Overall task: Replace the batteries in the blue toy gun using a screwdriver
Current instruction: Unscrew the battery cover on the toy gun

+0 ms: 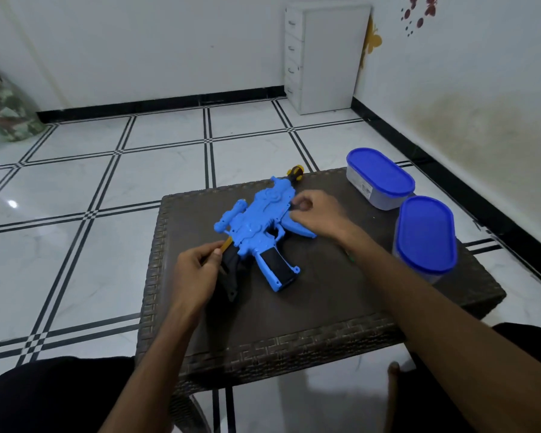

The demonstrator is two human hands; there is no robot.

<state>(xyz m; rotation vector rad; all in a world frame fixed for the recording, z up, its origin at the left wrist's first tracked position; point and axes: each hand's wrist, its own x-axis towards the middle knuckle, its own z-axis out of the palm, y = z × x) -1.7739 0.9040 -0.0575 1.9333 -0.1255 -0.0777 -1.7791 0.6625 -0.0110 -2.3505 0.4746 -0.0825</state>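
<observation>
resting on the blue toy gun, both hands curl: left pinching its yellow stock end, right gripping its side.

A blue toy gun lies flat on a dark woven table. The left hand pinches a yellow stick-like part at the gun's 7 o'clock end. The right hand, fingers curled, touches its 3 o'clock side. Two blue-lidded containers stand at the table's 2 o'clock corner.

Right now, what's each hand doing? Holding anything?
Left hand: closed around a thin yellowish stick beside the toy gun; can't tell what it is.
Right hand: fingers curled, resting on the gun's body; a firm grip can't be told.
</observation>
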